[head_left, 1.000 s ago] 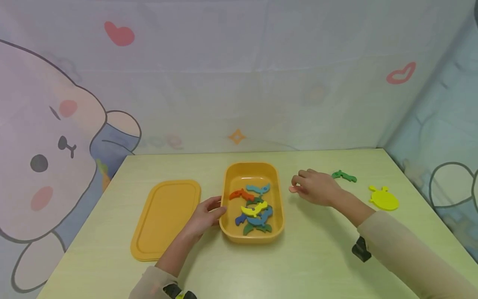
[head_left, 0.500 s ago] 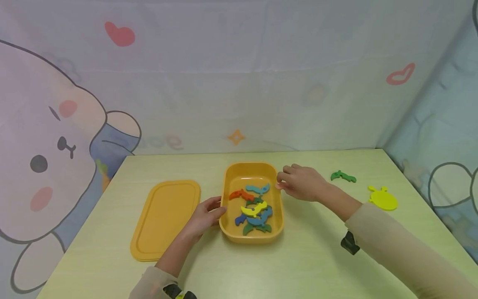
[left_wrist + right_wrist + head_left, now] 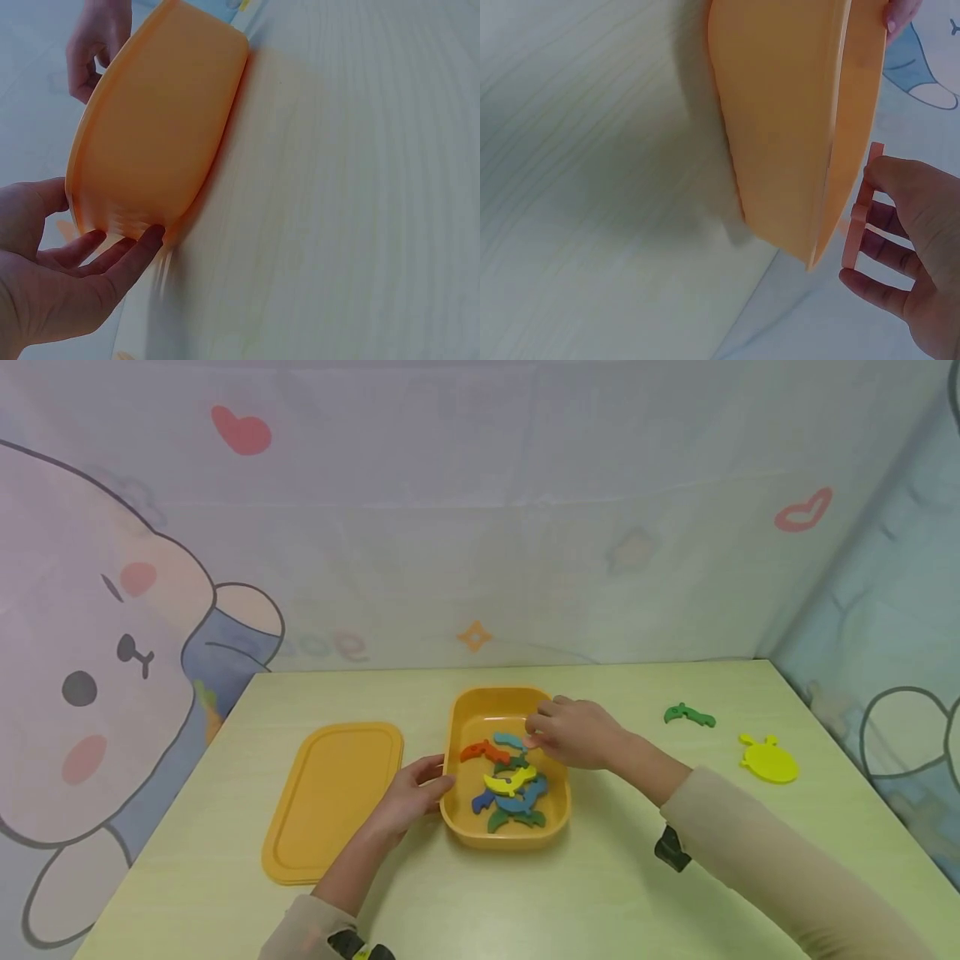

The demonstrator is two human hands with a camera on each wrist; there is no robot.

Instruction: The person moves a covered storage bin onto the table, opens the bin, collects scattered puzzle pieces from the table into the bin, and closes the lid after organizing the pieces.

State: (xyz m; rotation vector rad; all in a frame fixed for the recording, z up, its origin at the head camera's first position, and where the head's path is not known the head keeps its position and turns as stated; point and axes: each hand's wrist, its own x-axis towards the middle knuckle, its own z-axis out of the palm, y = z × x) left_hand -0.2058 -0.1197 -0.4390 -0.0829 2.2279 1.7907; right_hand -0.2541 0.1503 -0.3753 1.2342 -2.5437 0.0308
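An orange-yellow plastic box (image 3: 461,827) holds several flat bird-shaped toy pieces, among them a yellow one (image 3: 511,781), a red one (image 3: 483,751) and a light blue one (image 3: 507,741). At its left side my left hand (image 3: 411,793) holds the wall, thumb at the rim (image 3: 73,161) and fingers against the outside. Over the box's right part, my right hand (image 3: 573,733) pinches a flat pink toy piece (image 3: 859,214) between thumb and fingers. The hand covers most of that piece and part of the light blue one in the head view.
The box's matching flat lid (image 3: 337,802) lies on the table to the left. On the right lie a green bird-shaped piece (image 3: 690,715) and a bright yellow round piece with small knobs (image 3: 771,760). A printed cloth (image 3: 525,527) hangs behind the table (image 3: 600,893).
My right hand has moved left with the pink piece, from the table beside the box to over its right part. The left hand and the box have stayed in place.
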